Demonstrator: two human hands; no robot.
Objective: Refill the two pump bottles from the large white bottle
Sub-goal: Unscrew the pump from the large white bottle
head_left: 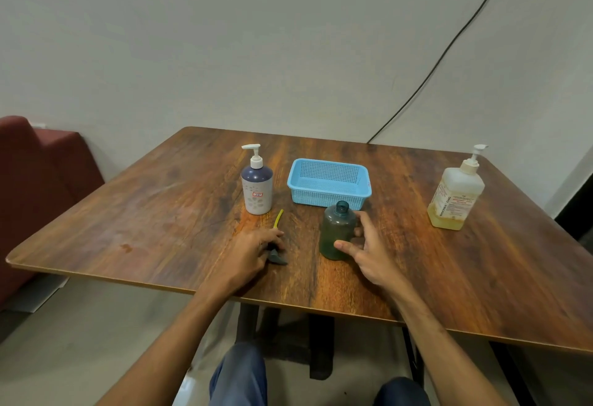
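A dark green bottle (337, 232) stands near the table's middle with its neck open and no pump on it. My right hand (369, 251) is around its right side, thumb on the front and fingers behind. The bottle's grey pump head (277, 257) lies on the table to its left, its yellow tube (278, 217) pointing away from me. My left hand (253, 253) rests over that pump head, fingers closed on it. A white and purple pump bottle (257, 189) stands behind, pump fitted. The large white bottle (457, 195), holding some yellowish liquid, stands at the far right.
A blue perforated basket (329, 195) sits just behind the green bottle on the wooden table (160, 213). A red seat (35, 174) is at the left, and a black cable (449, 46) runs down the wall behind. My knees show under the table's near edge.
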